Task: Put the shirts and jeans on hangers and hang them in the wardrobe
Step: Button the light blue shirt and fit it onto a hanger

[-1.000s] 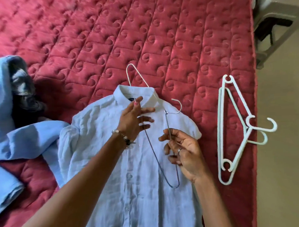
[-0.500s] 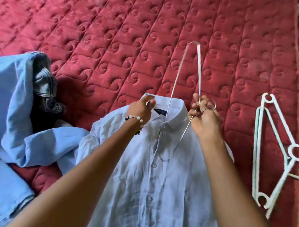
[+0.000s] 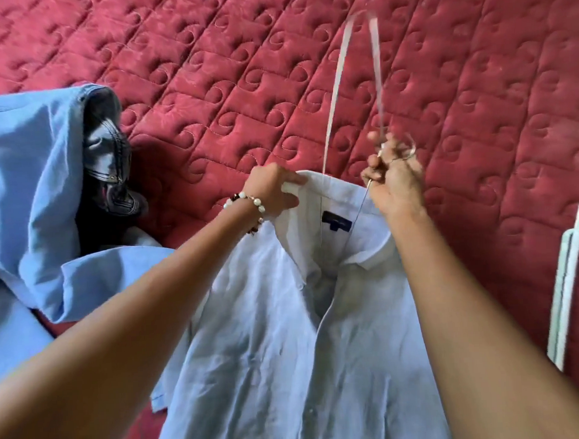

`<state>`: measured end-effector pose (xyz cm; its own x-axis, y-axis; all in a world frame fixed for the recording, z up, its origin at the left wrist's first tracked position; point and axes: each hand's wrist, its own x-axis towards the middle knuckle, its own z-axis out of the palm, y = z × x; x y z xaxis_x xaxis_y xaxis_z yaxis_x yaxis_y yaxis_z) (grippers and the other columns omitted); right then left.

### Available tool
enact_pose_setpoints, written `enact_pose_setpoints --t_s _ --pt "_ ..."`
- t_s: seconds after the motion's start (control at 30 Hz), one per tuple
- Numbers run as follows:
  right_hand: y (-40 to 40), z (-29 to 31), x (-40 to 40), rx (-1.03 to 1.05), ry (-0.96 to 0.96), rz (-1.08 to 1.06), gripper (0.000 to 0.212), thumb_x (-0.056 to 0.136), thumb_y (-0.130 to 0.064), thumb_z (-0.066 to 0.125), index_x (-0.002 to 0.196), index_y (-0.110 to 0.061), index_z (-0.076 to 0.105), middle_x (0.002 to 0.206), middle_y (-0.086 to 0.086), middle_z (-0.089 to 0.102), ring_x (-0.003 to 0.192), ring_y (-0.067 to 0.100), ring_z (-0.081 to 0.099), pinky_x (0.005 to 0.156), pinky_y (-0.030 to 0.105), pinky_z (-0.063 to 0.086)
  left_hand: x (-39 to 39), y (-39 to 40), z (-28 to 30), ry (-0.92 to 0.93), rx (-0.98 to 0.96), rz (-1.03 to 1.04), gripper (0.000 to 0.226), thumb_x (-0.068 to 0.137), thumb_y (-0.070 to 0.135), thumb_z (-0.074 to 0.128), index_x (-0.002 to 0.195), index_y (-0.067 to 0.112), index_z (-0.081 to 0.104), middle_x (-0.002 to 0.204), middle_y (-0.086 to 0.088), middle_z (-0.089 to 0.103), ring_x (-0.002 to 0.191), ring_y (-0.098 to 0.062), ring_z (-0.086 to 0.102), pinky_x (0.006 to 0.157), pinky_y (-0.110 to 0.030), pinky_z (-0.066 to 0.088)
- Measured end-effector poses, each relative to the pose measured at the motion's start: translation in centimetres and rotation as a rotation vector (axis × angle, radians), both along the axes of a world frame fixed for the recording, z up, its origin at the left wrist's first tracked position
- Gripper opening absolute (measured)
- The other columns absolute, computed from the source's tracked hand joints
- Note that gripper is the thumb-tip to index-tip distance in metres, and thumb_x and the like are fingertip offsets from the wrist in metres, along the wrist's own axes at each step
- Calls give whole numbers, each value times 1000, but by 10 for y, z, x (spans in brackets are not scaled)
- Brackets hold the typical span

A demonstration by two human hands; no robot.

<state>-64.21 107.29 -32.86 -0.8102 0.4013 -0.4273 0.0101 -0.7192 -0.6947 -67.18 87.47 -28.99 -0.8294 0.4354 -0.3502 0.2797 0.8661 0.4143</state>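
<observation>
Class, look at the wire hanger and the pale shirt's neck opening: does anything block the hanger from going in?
Nothing visible blocks it. The left hand holds the collar open, and the wire hanger, gripped by the right hand, already has one end down inside the pale shirt neck.

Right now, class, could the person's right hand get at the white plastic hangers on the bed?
Probably not at once. The right hand grips the wire hanger, half fed into the shirt collar. The white plastic hangers lie uncovered on the quilt beside that arm, so freeing the grip should do.
</observation>
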Motion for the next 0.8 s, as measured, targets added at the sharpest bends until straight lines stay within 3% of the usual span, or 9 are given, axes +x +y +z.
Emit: enact_pose_setpoints --t_s 0.13,0.27,0.33,0.47,0.63,0.8 --pt "-29 -13 12 110 -35 364 17 101 -4 39 92 -15 49 80 2 71 39 6 38 37 12 20 -4 -22 -1 -83 155 110 41 79 17 72 119 25 66 101 -6 67 92 -19 60 74 -18 37" --pt "-21 -10 33 183 -19 619 5 96 -12 47 96 -12 51 82 2 71 37 9 42 39 17 19 -4 -40 -15 -186 303 208 43 76 8 74 113 27 69 98 3 69 89 -3 55 82 -22 47" --pt "-15 -6 42 216 -8 695 9 88 -17 52 95 -11 52 85 4 71 37 11 43 39 18 21 -3 -44 -18 -228 375 238 44 74 4 74 108 32 70 98 6 70 89 -1 58 87 -27 51" --pt "-11 6 54 228 42 605 4 92 -15 50 95 -12 51 84 4 71 40 11 44 42 21 26 0 -45 -16 -292 436 290 42 65 17 74 95 47 71 105 4 71 99 -13 65 93 -39 53" --pt "-29 14 34 169 151 345 13 101 -5 41 96 -13 50 85 3 71 44 7 41 42 17 27 0 -34 -14 -262 394 234 41 77 10 73 113 28 69 108 -3 70 96 -15 66 91 -37 54" --pt "-37 15 15 253 108 499 12 101 -5 43 95 -12 51 81 3 71 42 7 41 42 18 27 -3 -39 -9 -229 400 226 43 75 3 73 112 24 70 103 1 71 96 -12 64 90 -36 54"
